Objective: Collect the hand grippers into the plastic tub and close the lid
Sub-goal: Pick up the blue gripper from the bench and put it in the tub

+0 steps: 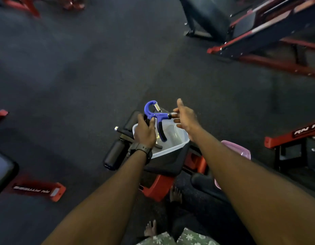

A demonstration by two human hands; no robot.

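The left hand [144, 131] grips one handle of the blue plastic hand gripper with a steel spring [155, 117], held just above the clear plastic tub [181, 144] on the near bench pad. The right hand [186, 117] is spread loose, fingertips touching the knob end. It looks light, stiff and springy, so the rubbery handle seems the safest hold; the pink lid [236, 149] lies right.

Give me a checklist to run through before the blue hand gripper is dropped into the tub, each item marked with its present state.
1. Left hand holds blue hand gripper by one handle: ok.
2. Gripper is above the open plastic tub: ok.
3. Right hand open, its fingertips at the other handle's end; contact: cannot tell.
4. Tub seated flat on bench pad: ok.
5. Pink lid within reach, off the tub: ok.
6. Other grippers already inside: cannot tell.
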